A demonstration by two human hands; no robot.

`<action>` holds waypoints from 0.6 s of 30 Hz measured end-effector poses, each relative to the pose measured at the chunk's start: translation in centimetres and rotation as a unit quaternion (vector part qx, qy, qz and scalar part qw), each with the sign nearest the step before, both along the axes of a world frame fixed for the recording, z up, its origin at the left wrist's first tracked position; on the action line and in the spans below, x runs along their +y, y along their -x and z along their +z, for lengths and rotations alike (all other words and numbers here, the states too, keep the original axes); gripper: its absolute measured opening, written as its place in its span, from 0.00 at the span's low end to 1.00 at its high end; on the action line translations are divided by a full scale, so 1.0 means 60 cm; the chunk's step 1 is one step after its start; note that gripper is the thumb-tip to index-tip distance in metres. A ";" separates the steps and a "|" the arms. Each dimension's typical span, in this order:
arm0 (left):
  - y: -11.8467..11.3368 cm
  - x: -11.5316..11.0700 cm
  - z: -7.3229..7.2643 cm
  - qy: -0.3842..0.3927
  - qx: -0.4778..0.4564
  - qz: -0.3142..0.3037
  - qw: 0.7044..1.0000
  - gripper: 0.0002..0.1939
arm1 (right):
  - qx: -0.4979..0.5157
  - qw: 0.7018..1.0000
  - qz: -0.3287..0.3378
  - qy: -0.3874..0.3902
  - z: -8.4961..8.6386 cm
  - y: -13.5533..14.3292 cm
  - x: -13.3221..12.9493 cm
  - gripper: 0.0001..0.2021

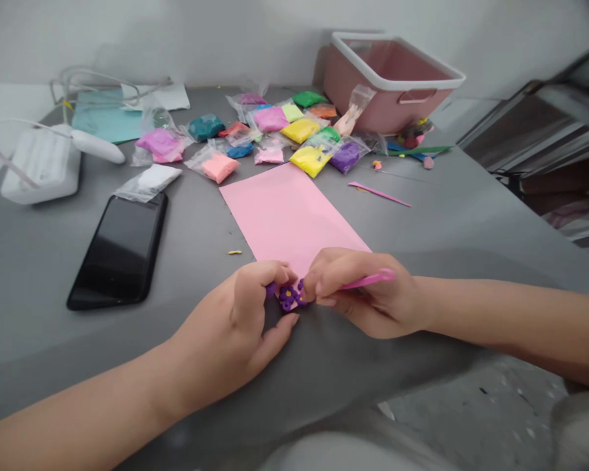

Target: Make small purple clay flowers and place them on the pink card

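Purple clay flowers with yellow centres lie at the near corner of a pink sheet. My right hand is closed around a pink tool, its fingertips at the right side of the flowers; the tool's tip is hidden by the fingers. My left hand curves around the left side of the flowers, thumb below and fingers above, with a gap between them. A bit of purple clay shows by its bent forefinger; whether the fingers grip it is unclear.
A black phone lies at the left, near a white power strip. Several bags of coloured clay spread along the back, beside a pink basket. Another pink tool and a yellow scrap rest on the grey table.
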State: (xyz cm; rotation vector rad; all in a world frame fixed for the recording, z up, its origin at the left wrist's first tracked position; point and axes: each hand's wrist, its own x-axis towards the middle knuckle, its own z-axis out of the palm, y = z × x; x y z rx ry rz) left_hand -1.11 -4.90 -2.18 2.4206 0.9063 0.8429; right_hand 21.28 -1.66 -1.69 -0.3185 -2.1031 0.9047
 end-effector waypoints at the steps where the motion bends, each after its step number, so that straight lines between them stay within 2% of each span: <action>1: 0.000 0.000 0.000 0.002 -0.002 0.001 1.000 0.24 | 0.020 1.000 -0.006 0.000 0.001 -0.001 -0.001 0.10; 4: 0.000 0.000 -0.001 0.007 -0.003 0.000 1.000 0.24 | 0.035 0.999 -0.014 -0.004 0.005 -0.004 -0.003 0.11; 11: -0.001 0.001 0.001 -0.005 0.001 0.002 1.000 0.23 | -0.043 0.995 -0.084 -0.045 0.011 -0.005 -0.008 0.06; 18: -0.001 0.000 0.000 0.001 0.001 0.005 1.000 0.24 | -0.061 0.993 -0.076 -0.065 0.010 -0.002 -0.007 0.06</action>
